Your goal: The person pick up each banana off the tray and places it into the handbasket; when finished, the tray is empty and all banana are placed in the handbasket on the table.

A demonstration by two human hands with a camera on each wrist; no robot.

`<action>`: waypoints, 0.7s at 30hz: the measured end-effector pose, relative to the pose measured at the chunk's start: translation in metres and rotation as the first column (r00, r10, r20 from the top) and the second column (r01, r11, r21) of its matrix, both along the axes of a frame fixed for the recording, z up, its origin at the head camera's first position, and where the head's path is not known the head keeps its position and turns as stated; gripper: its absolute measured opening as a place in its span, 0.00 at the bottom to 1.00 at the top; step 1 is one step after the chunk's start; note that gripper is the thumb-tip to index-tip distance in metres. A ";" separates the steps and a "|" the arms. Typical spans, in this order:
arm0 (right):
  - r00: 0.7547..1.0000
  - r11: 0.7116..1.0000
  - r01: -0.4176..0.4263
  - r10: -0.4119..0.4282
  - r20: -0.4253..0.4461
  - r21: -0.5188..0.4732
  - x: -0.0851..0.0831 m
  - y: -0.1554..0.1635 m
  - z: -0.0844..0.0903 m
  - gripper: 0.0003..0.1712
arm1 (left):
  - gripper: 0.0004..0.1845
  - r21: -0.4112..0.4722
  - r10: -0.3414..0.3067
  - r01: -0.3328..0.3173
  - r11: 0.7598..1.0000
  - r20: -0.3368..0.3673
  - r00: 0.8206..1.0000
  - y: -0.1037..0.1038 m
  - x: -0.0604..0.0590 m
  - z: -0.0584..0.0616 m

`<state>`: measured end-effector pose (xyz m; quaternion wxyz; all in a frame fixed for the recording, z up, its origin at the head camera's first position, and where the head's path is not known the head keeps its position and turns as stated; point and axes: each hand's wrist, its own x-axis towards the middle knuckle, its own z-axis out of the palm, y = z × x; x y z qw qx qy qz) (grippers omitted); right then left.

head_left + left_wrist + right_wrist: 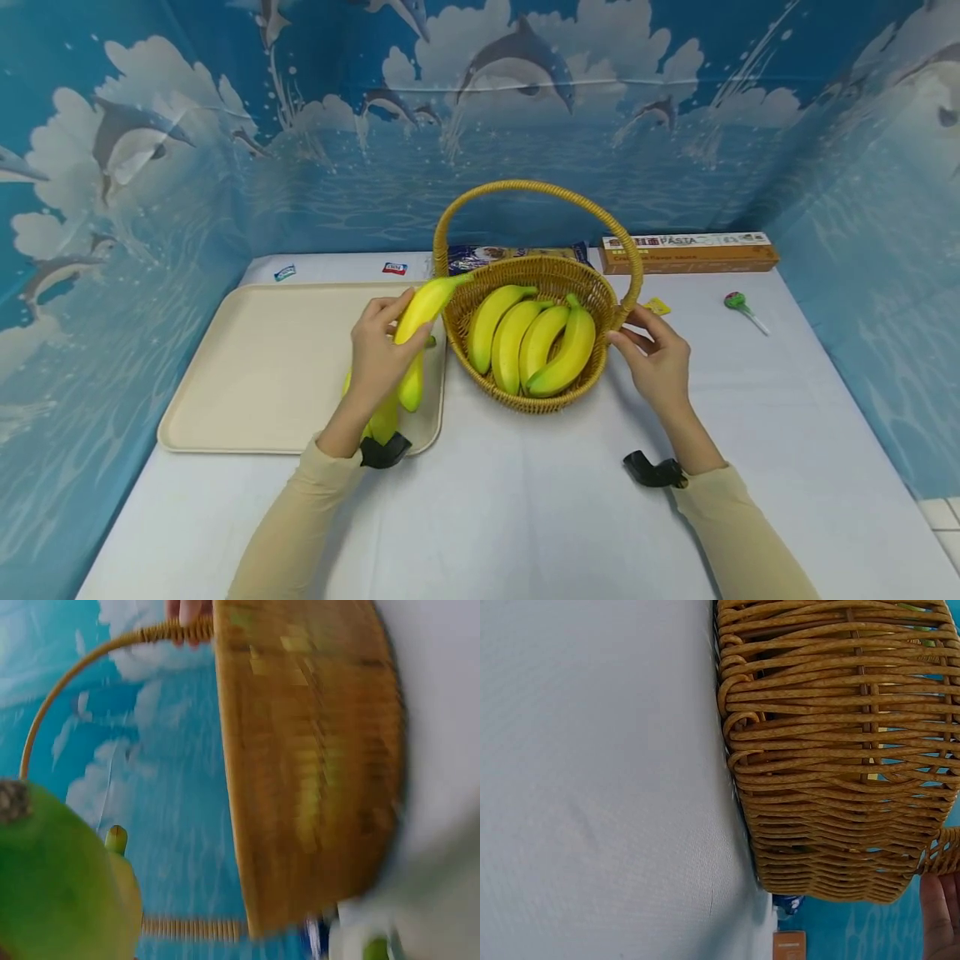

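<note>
My left hand (378, 346) grips a yellow banana (427, 307) over the right end of the beige tray (300, 367), its stem tip beside the basket's left rim. More bananas (410, 390) lie on the tray, partly hidden by that hand and wrist. A woven basket (543, 406) with a tall arched handle (536, 185) stands to the right and holds several bananas (513, 337). At its right side, my right hand (663, 358) pinches the foot of the handle between thumb and fingers. The right wrist view shows the fingertips (936, 907) against the woven handle.
Behind the basket lie a dark blue package (480, 257) and a long pasta box (690, 258). A green lollipop (735, 300) and a yellow wrapped sweet (657, 306) are on the right. Two small wrapped sweets, one blue-green (285, 272) and one red (394, 268), lie behind the tray.
</note>
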<state>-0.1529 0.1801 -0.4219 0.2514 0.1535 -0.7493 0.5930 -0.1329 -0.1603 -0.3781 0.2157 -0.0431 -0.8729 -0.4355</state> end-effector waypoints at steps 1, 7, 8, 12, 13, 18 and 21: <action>1.000 1.000 -0.001 0.001 0.001 0.004 0.001 -0.001 0.001 0.26 | 0.27 -0.005 -0.025 0.025 1.000 -0.005 1.000 0.009 -0.005 0.001; 1.000 1.000 -0.002 0.002 0.016 0.012 0.001 -0.004 0.002 0.26 | 0.26 -0.062 -0.085 0.084 0.995 -0.014 0.996 0.051 -0.040 -0.002; 1.000 1.000 -0.004 0.004 0.018 0.010 0.001 -0.004 0.001 0.26 | 0.26 -0.071 -0.083 0.082 0.994 -0.009 0.997 0.056 -0.046 -0.003; 1.000 1.000 -0.001 0.001 0.019 0.008 0.000 -0.003 0.001 0.26 | 0.25 -0.084 -0.065 0.067 0.994 0.016 0.998 0.070 -0.063 -0.010; 1.000 1.000 0.000 0.000 0.019 0.005 0.000 -0.003 0.001 0.26 | 0.25 -0.086 -0.059 0.060 0.994 0.019 0.998 0.072 -0.066 -0.012; 1.000 1.000 0.005 -0.005 0.007 0.003 0.000 -0.001 0.001 0.26 | 0.25 -0.113 -0.015 0.022 0.993 0.063 0.998 0.081 -0.078 -0.024; 1.000 1.000 0.005 -0.005 0.003 0.006 0.000 0.000 0.001 0.25 | 0.25 -0.155 0.012 0.004 0.988 0.102 0.995 0.084 -0.082 -0.032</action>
